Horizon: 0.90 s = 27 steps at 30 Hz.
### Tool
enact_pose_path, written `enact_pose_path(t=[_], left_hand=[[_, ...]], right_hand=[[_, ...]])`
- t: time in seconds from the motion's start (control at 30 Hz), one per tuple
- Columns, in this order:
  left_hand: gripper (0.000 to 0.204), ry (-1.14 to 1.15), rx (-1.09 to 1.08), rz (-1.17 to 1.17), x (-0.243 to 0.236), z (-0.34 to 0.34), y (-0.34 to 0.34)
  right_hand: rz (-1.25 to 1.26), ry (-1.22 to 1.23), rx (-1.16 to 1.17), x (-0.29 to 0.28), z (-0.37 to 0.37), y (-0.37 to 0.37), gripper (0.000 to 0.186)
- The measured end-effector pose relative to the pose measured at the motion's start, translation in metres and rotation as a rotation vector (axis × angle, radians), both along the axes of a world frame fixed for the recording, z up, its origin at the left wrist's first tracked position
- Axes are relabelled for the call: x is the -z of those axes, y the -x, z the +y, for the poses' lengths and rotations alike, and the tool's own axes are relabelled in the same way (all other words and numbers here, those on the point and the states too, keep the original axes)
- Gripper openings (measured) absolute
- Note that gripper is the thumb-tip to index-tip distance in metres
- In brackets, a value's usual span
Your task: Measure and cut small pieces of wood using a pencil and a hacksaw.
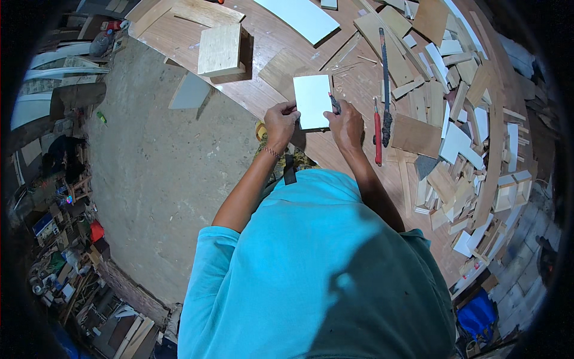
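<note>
My left hand (280,127) is closed on the left edge of a white rectangular board (312,99) at the front edge of the wooden worktable (272,107). My right hand (345,125) grips the board's right side, and a small dark tool with a red tip (334,103) shows between its fingers. To the right lie a slim red-handled tool (377,131) and a long dark bar with a thick lower end (385,84). A wooden block (219,49) stands at the left of the worktable.
Piles of wood and white offcuts (456,140) crowd the table's right side. A curved white panel (299,15) lies at the back. A pale panel (188,91) leans below the table's left edge. Concrete floor (149,179) extends at left, bordered by clutter and stacked boards (60,251).
</note>
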State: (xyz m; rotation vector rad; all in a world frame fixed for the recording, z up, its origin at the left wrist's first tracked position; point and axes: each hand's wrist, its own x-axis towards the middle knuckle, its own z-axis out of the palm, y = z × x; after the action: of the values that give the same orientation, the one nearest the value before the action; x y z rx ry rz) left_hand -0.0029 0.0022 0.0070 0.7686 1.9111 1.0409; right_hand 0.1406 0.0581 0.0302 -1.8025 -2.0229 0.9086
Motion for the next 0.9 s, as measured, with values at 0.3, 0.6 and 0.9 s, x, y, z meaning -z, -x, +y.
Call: enact_pose_path(t=[0.3,0.6,0.9], left_hand=[[0.025,-0.018,0.014,-0.045,0.004,0.0,0.001],[0.031,0.061,0.05,0.029,-0.01,0.005,-0.007],[0.044,-0.145,0.741,0.91,-0.028,0.025,-0.016]], right_hand=[[-0.034,-0.02,-0.021,0.0,0.001,0.0,0.022],[-0.022,0.012,-0.022,0.004,0.002,-0.002,0.025],[0.086,0.183,0.017,-0.009,0.01,-0.011,0.022]])
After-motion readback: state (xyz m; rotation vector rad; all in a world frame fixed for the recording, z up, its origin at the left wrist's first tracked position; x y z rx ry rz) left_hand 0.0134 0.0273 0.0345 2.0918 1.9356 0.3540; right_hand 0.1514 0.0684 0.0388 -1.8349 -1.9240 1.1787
